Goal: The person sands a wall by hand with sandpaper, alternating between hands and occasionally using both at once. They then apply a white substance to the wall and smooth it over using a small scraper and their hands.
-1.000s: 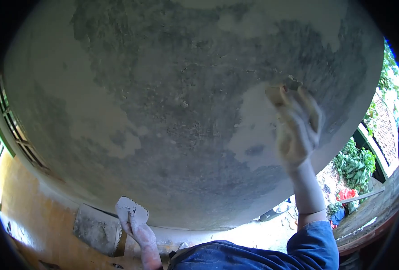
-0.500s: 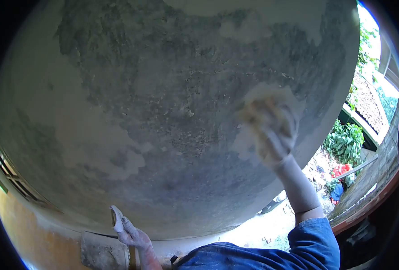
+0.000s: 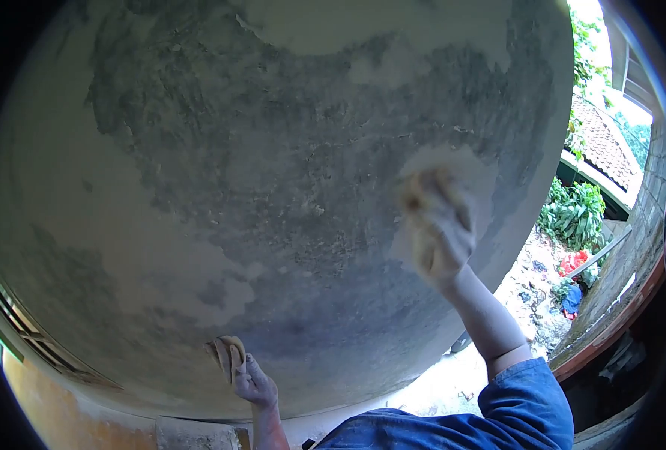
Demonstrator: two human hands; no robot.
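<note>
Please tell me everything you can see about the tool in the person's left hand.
The tool is a small flat blade, pale tan and smeared with whitish plaster; it looks like a scraper or putty knife, though its material cannot be told. The left hand, itself dusted white, grips its lower end, so any handle is hidden. The blade points upward and slightly left, near the lower edge of the grey, patchy ceiling. Whether it touches that surface cannot be told.

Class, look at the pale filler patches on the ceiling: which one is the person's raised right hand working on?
The bright patch right of centre. The right hand presses against it; the other pale patches, at top and lower left, lie apart from that hand.
</note>
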